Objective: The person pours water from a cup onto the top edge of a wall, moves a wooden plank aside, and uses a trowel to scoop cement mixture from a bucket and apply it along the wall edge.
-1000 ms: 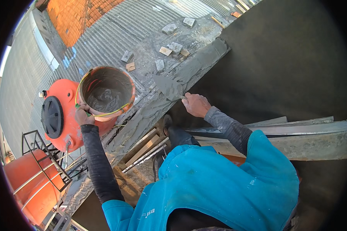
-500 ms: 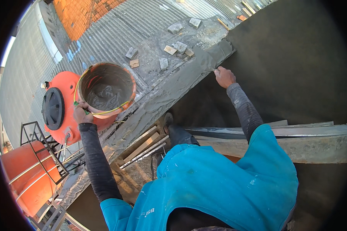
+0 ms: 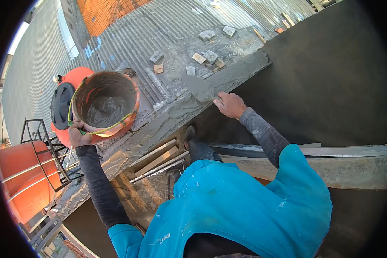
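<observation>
My left hand (image 3: 78,134) grips the handle of an orange bucket (image 3: 135,104) by its green grip. Grey wet mortar (image 3: 109,112) lies in the bucket, smeared up its inner wall. The yellow handle hangs down over the near rim. In my right hand (image 3: 230,104) is a trowel (image 3: 198,88), its handle mostly hidden by my fingers. The flat grey blade lies over the mortar-coated top of the wall (image 3: 241,70), pointing up and left. Whether the blade touches the surface, I cannot tell.
Several broken block pieces (image 3: 207,35) lie beyond the wall beside a corrugated roof (image 3: 129,38). An orange tank with a black lid (image 3: 62,105) stands behind the bucket; another orange tank (image 3: 23,167) sits lower left. Planks (image 3: 331,167) lie at right. My boot (image 3: 190,132) is below the wall.
My right hand has drawn the trowel back left and down along the wall top, toward the bucket. The bucket and my left hand have shifted slightly left in the view.
</observation>
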The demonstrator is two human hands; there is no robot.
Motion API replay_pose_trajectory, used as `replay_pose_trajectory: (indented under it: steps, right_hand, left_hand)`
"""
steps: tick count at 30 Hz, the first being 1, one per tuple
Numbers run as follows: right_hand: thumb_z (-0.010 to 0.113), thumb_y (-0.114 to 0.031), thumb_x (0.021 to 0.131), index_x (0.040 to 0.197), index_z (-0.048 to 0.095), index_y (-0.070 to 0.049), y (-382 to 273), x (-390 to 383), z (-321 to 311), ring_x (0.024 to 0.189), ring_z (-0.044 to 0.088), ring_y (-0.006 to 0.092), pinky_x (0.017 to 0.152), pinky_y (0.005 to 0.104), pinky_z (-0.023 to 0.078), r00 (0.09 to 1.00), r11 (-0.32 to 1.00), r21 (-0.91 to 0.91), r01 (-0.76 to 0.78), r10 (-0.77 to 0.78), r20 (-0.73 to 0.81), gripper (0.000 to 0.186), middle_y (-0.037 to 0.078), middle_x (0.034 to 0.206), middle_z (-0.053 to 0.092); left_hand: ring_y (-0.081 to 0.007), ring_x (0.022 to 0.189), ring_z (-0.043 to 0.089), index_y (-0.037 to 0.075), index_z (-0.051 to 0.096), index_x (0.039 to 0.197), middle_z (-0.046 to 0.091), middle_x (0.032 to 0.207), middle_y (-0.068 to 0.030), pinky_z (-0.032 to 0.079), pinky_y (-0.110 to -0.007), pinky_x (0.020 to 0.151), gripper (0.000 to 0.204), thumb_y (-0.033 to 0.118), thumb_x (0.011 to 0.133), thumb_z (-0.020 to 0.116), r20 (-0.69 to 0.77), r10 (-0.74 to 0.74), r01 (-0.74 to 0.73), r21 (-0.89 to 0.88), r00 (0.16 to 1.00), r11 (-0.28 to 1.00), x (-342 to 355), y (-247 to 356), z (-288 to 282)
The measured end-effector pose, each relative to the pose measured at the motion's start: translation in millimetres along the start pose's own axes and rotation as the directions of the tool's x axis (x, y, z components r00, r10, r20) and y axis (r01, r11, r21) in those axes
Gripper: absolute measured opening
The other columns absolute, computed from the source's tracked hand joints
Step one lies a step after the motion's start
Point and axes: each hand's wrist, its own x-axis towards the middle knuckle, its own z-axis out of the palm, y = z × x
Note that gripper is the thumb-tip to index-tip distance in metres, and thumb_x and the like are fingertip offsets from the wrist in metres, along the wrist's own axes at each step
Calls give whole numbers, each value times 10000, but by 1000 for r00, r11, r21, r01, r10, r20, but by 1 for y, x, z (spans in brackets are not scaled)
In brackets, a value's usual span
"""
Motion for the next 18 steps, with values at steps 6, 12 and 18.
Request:
replay_pose_trajectory:
  steps: [6,12,18]
  right_hand:
    - [588,-219,800,969,625,-58,66,68,-119,897,635,315,769,433,500,995,690,-720,-74,1,-101,237,153,951,643]
    - [642,-101,711,903,675,-86,121,159,-170,905,635,268,758,376,500,992,363,-929,79,63,109,195,108,947,658]
    - [610,-152,701,866,684,-67,84,171,-160,900,644,273,761,383,504,943,306,-900,310,20,332,199,125,944,671]
  left_hand:
    - [-139,785,515,-13,543,836,513,845,-28,437,-256,765,205,-102,671,461,19,54,-53,-19,998,998,-15,45,-63]
    - [-148,777,553,-6,529,888,519,870,-26,478,-262,766,251,-119,679,448,-142,66,-74,-51,988,996,-45,70,-120]
    - [-186,843,570,-30,531,905,544,903,-60,476,-282,833,245,-115,685,465,-229,133,-150,-60,964,987,-86,101,-220]
